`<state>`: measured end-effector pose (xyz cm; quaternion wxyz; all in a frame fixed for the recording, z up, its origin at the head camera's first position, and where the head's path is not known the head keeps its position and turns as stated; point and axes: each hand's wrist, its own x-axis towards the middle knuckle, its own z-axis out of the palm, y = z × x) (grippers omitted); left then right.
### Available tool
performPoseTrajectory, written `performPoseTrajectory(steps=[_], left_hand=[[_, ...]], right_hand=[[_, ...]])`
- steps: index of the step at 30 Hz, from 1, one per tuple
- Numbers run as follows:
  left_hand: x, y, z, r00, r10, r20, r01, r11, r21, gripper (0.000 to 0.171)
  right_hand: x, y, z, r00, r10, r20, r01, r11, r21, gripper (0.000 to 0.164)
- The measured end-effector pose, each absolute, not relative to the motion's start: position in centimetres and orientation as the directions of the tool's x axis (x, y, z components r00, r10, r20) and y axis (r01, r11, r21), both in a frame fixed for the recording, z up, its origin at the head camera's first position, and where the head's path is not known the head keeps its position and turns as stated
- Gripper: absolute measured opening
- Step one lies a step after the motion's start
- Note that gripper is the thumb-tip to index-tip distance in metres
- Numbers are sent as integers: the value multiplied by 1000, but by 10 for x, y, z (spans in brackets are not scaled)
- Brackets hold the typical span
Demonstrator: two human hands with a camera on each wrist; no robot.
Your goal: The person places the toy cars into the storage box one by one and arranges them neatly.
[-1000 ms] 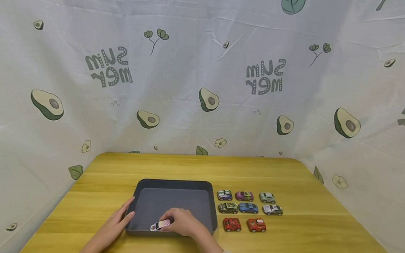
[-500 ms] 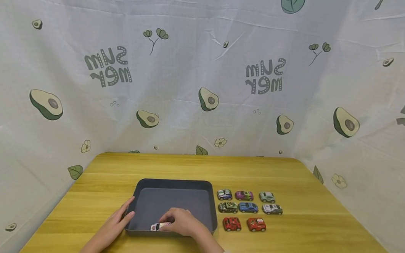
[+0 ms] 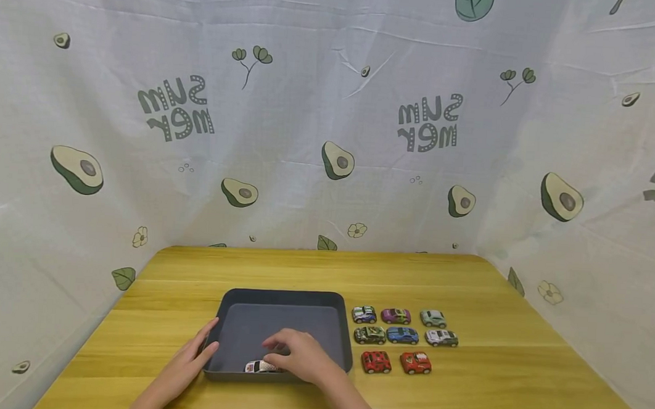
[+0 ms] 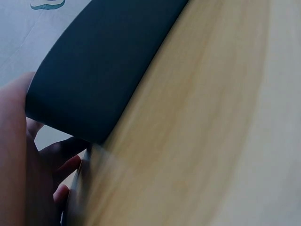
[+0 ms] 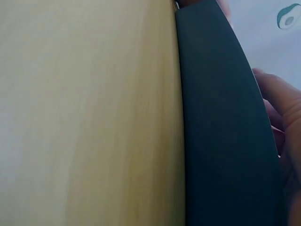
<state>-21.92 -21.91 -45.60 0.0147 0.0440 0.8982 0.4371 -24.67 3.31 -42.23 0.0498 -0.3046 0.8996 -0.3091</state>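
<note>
A dark grey rectangular tray (image 3: 286,299) lies on the wooden table. My left hand (image 3: 182,365) holds its near-left corner, thumb over the rim and fingers along the outer side; the left wrist view shows this tray wall (image 4: 99,61) close up. Inside the tray, by the front wall, sits a white toy car (image 3: 255,366) with a patterned rear. Just over the car's back end is my right hand (image 3: 304,355), its index finger raised and spread from the thumb, which is right at the car. The right wrist view has the front wall hiding the car and part of the right hand (image 5: 282,106).
Right of the tray, several toy cars stand in rows: a purple one (image 3: 396,316), a blue one (image 3: 402,335), a camouflage one (image 3: 369,335) and two red ones nearest, including this red car (image 3: 416,362). A printed white curtain (image 3: 287,116) hangs behind the table.
My right hand has let go of the white toy car: its fingers have lifted and spread, and more of the car shows. The left hand and the tray have stayed put.
</note>
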Motion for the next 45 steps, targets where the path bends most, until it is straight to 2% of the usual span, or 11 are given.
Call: performPoseTrajectory(steps=[17, 24, 35, 45], left_hand=[[-220, -220, -459, -997, 81, 1, 51, 612, 789, 59], [-220, -221, -459, -996, 86, -1, 52, 608, 792, 59], [-219, -220, -459, -996, 85, 11, 60, 604, 795, 59], [-220, -220, -457, -995, 99, 9, 66, 595, 801, 59]], right_hand=[[-244, 71, -409, -794, -520, 316, -605, 624, -495, 44], [-245, 93, -404, -781, -457, 425, -622, 622, -476, 46], [-245, 134, -401, -853, -317, 414, -506, 698, -507, 45], [-247, 172, -404, -869, -236, 436, -451, 740, -499, 45]])
